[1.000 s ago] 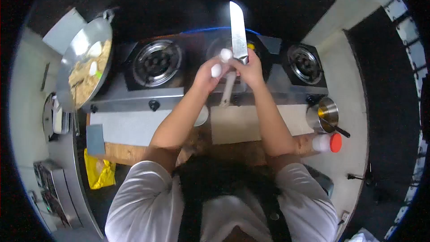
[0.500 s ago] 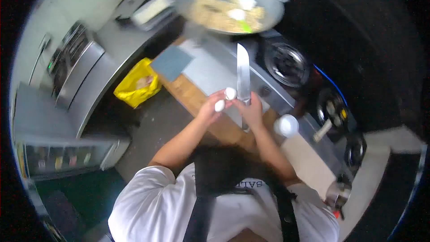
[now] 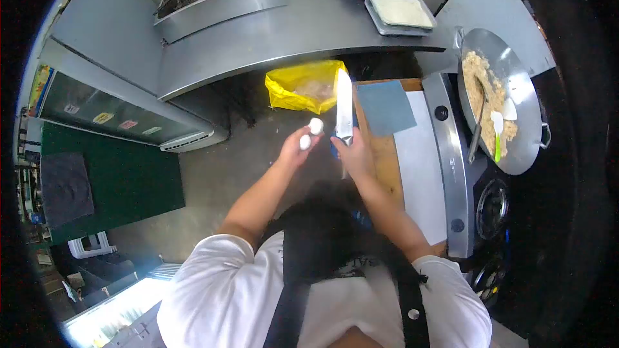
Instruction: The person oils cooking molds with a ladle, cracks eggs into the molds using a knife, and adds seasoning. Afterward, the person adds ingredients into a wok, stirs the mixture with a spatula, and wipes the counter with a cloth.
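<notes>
My left hand (image 3: 293,149) is closed around two white eggs (image 3: 315,125), one above the other at the fingertips. Whether they are whole or emptied shells, I cannot tell. In my right hand (image 3: 356,156) is a large knife (image 3: 345,101), gripped near the handle, its broad blade pointing up and away from me. Both hands are above the floor, slightly apart. Just beyond them lies an open yellow bag (image 3: 284,88) with pale contents, partly behind the blade tip. On the right, a large wok (image 3: 527,106) holds crumbly pale-yellow food.
A metal ladle (image 3: 476,135) and a green-handled white spatula (image 3: 498,130) rest in the wok. Beside the stove front (image 3: 456,180) lie a white board (image 3: 422,174) and a grey-blue cloth (image 3: 387,108). A steel counter (image 3: 258,42) curves across the back, with a tray (image 3: 403,11).
My view has turned left, so the wok and stove now appear at the right. The hands have moved apart and toward the yellow bag, still holding the knife and eggs.
</notes>
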